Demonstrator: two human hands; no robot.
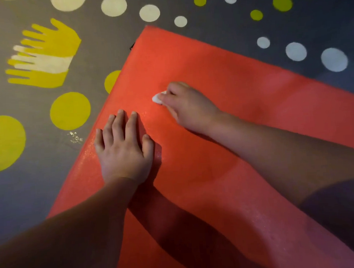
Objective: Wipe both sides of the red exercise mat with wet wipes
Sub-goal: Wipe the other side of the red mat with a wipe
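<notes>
The red exercise mat (220, 73) lies flat on the floor and fills the middle and right of the view, its far corner at the top centre. My left hand (124, 151) rests flat on the mat near its left edge, fingers straight and spread. My right hand (188, 108) is further up the mat with its fingers curled round a small white wet wipe (157, 98), which it presses against the mat's surface. Only the wipe's left end shows past the fingers.
The grey floor (40, 183) around the mat carries painted yellow and white dots and yellow hand shapes (45, 55). A small shiny wet patch (75, 137) lies on the floor just left of the mat's edge.
</notes>
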